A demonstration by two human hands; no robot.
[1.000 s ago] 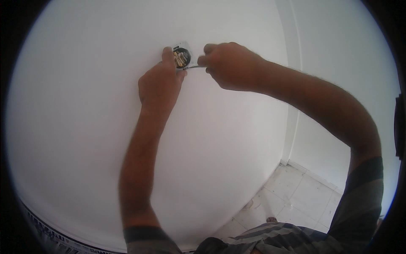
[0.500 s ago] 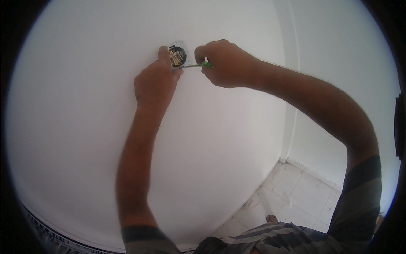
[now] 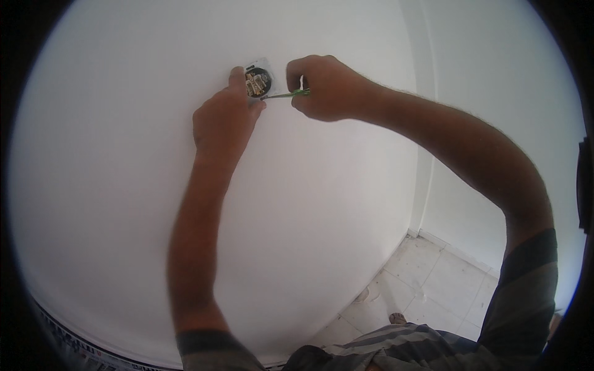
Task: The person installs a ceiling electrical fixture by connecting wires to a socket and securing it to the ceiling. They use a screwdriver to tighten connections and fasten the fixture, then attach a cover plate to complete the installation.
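Note:
On the white wall (image 3: 309,204) is an electrical fitting (image 3: 257,80), a pale square plate round a dark circle with brass-coloured parts. My left hand (image 3: 223,120) grips it from the left and below, fingertips at its edges. My right hand (image 3: 325,89), to the right of the plate, is closed round the green handle of a screwdriver (image 3: 281,95). The thin shaft reaches leftward to the plate's lower right corner.
A side wall (image 3: 482,185) meets this wall in a corner at the right. Below lies a white tiled floor (image 3: 448,284) with a skirting along the side wall and a foot (image 3: 398,318). A printed sheet (image 3: 86,346) runs along the lower left edge.
The fitting and both hands appear slightly higher and further left. My right hand has shifted its grip, so the screwdriver's green handle, hidden a second ago, now shows.

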